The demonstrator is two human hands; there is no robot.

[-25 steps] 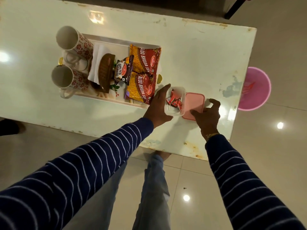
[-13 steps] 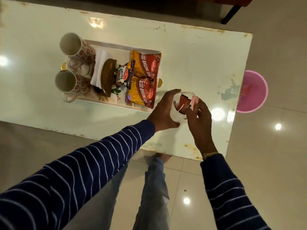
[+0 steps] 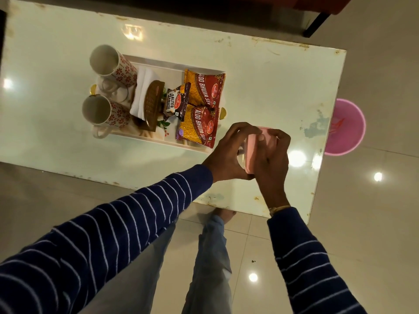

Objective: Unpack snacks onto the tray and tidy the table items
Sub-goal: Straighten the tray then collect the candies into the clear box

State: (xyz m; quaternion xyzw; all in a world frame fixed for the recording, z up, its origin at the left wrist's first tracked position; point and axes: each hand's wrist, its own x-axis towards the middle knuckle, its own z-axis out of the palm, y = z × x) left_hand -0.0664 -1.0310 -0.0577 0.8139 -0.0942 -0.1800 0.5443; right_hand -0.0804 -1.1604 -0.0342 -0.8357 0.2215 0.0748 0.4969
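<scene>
Done: snack packets (image 3: 205, 105) and mugs (image 3: 103, 86) on tray (image 3: 158, 64). Pending: pink lid (image 3: 252, 152) onto container, grasped between left hand (image 3: 226, 155) and right hand (image 3: 271, 160), near right of tray.

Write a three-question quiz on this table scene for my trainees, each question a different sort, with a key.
1. True or false: both mugs stand beside the tray, on the bare table.
2. What colour is the lid both hands are holding? A green, B pink, C blue.
3. Fill in: the packet between the wooden holder and the sev packets reads "Salted ____".

Key: 1 false, they are on the tray; 2 B, gripped by the left hand and right hand; 3 Peanuts.
</scene>
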